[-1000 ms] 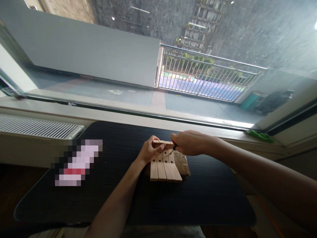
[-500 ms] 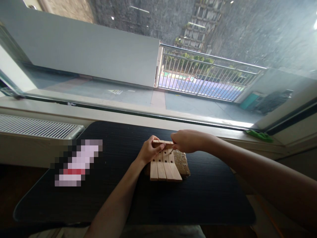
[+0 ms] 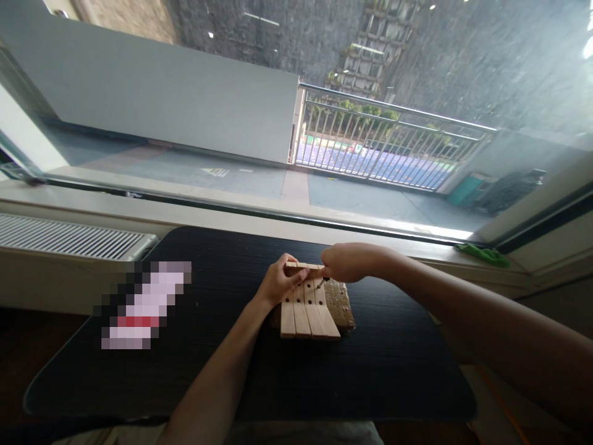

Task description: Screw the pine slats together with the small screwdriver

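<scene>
A pale wooden slatted piece with rows of dark holes lies on a textured tan block, which rests on the black table. My left hand is closed around the piece's far left side, its thumb lying over the crosspiece near the top. My right hand is closed on a screwdriver; its handle is hidden in the fist. The thin shaft slants down to a hole in the rightmost slat, and the tip's exact contact is too small to make out.
The black table has rounded corners and stands against a window sill. A blurred-out pink and red item lies on its left side. A white radiator is at the left, and a green cloth lies on the sill at the right.
My right hand has turned slightly over the same hole, and more of the screwdriver shows below the fist. My left hand and the wooden piece stay in place.
</scene>
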### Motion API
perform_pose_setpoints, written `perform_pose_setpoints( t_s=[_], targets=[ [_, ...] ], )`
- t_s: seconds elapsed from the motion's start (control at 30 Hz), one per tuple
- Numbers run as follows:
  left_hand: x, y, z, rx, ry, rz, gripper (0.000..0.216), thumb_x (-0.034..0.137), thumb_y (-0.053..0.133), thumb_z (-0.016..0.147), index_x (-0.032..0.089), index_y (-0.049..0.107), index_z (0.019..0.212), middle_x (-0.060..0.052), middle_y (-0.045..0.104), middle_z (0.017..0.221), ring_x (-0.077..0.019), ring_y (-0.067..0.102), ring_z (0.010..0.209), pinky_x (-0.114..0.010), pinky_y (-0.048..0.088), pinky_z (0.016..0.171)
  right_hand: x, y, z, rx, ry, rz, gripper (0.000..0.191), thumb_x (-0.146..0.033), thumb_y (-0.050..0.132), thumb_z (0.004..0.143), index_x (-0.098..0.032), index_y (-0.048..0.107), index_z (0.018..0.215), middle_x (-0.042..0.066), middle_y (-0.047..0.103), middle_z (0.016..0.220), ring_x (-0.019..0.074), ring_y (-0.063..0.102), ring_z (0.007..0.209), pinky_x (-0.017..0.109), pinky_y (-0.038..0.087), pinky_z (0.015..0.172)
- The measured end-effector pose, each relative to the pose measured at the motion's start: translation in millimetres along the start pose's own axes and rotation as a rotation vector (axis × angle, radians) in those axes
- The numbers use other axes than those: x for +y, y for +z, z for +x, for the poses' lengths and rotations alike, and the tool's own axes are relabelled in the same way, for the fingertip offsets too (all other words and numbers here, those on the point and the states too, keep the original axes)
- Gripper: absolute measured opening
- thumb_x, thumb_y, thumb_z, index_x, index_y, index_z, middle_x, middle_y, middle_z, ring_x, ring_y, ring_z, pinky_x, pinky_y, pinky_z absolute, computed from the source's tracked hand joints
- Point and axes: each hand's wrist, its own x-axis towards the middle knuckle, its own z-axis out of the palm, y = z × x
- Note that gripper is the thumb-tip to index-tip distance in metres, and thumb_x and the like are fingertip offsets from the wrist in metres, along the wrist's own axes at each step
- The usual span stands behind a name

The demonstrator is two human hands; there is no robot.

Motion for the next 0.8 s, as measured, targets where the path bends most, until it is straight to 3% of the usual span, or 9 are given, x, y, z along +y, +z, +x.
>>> perform_pose_setpoints(
  t_s=[0.13,0.23,0.33,0.47,0.8],
  targets=[
    [2,0,0,-0.002,-0.007,-0.017,0.033,0.048,0.068,0.072,0.018,0.057,0.082,0.000,0.064,0.073,-0.0159,0.059,0.067,-0.025,0.045,0.062,-1,3,-8,0.075,-0.019,0.006,0.031,-0.034,0.048,0.089,-0.013,0.066,0.103,0.012,0.069,0.086,0.0203,0.059,0.066,0.030,0.036,0.053],
    [2,0,-1,-0.012,-0.022,-0.027,0.035,0.050,0.068,0.072,0.018,0.057,0.083,0.000,0.065,0.073,-0.0160,0.060,0.067,-0.025,0.045,0.061,2,7,-19,0.110,-0.071,0.037,0.041,-0.025,0.059,0.079,-0.016,0.057,0.119,0.012,0.069,0.088,0.0236,0.061,0.070,0.032,0.038,0.054],
    [1,1,0,-0.017,-0.026,-0.044,0.037,0.051,0.068,0.072,0.018,0.056,0.084,0.000,0.064,0.074,-0.0162,0.060,0.068,-0.025,0.045,0.061,6,10,-27,0.203,-0.056,0.107,0.024,-0.014,0.055,0.082,-0.024,0.063,0.103,0.011,0.070,0.092,0.0245,0.062,0.079,0.036,0.041,0.064],
    [1,1,0,-0.017,-0.031,-0.046,0.037,0.051,0.069,0.072,0.018,0.056,0.083,0.000,0.063,0.072,-0.0159,0.059,0.068,-0.025,0.045,0.061,11,12,-33,0.255,-0.073,0.127,0.018,-0.016,0.051,0.089,-0.026,0.066,0.088,0.010,0.070,0.091,0.0247,0.062,0.085,0.038,0.041,0.074],
    [-1,2,0,-0.022,-0.031,-0.054,0.038,0.052,0.069,0.072,0.019,0.056,0.085,0.000,0.063,0.072,-0.0160,0.059,0.067,-0.025,0.045,0.059,11,13,-28,0.256,-0.138,0.029,0.023,-0.014,0.044,0.093,-0.021,0.065,0.098,0.011,0.070,0.091,0.0238,0.062,0.078,0.035,0.039,0.063]
  ],
)
